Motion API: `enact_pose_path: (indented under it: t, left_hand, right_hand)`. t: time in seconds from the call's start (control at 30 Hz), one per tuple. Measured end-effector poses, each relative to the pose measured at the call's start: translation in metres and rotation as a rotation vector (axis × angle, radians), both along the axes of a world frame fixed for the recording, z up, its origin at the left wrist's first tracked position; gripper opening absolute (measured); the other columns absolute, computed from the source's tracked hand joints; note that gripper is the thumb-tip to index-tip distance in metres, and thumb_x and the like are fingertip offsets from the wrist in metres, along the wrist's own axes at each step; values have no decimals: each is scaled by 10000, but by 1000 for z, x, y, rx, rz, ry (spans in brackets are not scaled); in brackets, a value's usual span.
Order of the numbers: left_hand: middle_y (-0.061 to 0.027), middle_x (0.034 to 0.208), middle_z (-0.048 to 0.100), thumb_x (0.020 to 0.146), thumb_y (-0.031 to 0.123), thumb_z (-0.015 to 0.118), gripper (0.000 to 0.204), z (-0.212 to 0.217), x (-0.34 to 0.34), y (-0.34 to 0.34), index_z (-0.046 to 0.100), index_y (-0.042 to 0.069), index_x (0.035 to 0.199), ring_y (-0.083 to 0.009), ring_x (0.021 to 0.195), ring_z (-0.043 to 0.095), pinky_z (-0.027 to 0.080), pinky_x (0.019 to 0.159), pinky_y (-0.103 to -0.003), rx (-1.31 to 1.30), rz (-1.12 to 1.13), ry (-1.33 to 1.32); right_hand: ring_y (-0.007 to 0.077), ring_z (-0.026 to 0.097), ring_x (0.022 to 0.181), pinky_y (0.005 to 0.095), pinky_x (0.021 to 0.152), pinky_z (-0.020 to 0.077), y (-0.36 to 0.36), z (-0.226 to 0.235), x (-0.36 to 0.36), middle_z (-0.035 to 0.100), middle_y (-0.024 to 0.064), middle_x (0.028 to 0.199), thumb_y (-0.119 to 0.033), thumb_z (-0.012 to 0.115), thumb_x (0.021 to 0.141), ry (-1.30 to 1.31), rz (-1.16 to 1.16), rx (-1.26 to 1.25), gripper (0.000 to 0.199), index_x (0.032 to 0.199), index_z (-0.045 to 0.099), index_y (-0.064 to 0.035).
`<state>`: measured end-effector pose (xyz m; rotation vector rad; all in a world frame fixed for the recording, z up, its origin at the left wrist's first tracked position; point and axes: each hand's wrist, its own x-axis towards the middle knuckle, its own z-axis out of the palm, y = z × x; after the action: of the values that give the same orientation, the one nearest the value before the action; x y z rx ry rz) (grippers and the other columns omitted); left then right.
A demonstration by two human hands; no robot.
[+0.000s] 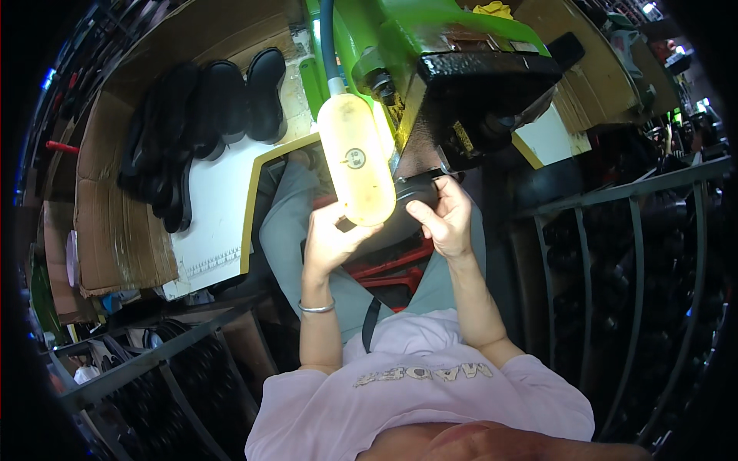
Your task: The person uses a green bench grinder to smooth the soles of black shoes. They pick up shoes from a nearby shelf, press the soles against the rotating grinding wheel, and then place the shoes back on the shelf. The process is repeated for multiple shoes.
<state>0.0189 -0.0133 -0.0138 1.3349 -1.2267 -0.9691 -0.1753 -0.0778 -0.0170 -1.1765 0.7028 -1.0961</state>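
Observation:
A black shoe sole (416,195) is held under the front of a green machine (407,27). My right hand (448,220) grips its right end, thumb on top and fingers curled round the far edge. My left hand (332,237) is closed at the left side, its fingertips partly hidden behind a yellow oval lamp (355,157). The lamp hangs from a dark cable and covers the sole's left part, so what the left fingers touch does not show fully. The lamp shines on the machine's working point just beyond the sole.
On the left, several black soles (265,96) lie on a white board (211,203) with a yellow edge, inside a cardboard box wall (123,223). Metal racks (626,198) holding dark pieces stand at both sides. A black machine housing (492,69) overhangs the right hand.

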Motion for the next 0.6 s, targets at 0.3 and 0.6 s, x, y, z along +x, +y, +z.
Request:
enact_pose_path:
  t: [0.3, 0.6]
  left_hand:
    - [-40, 739, 656, 765, 161, 820, 252, 6, -34, -19, 689, -9, 897, -101, 663, 573, 466, 611, -260, -202, -1, -129]
    - [6, 616, 604, 779, 99, 795, 177, 5, -58, -23, 667, -9, 724, -52, 568, 497, 398, 517, -233, -204, 269, -23]
  right_hand:
    - [93, 593, 842, 231, 747, 461, 1, -10, -10, 655, 45, 975, -49, 750, 815, -37, -74, -12, 330, 1092, 582, 8]
    - [48, 548, 690, 191, 560, 420, 0, 0, -15, 649, 24, 917, -125, 746, 838, 35, -110, 31, 238, 997, 606, -14]
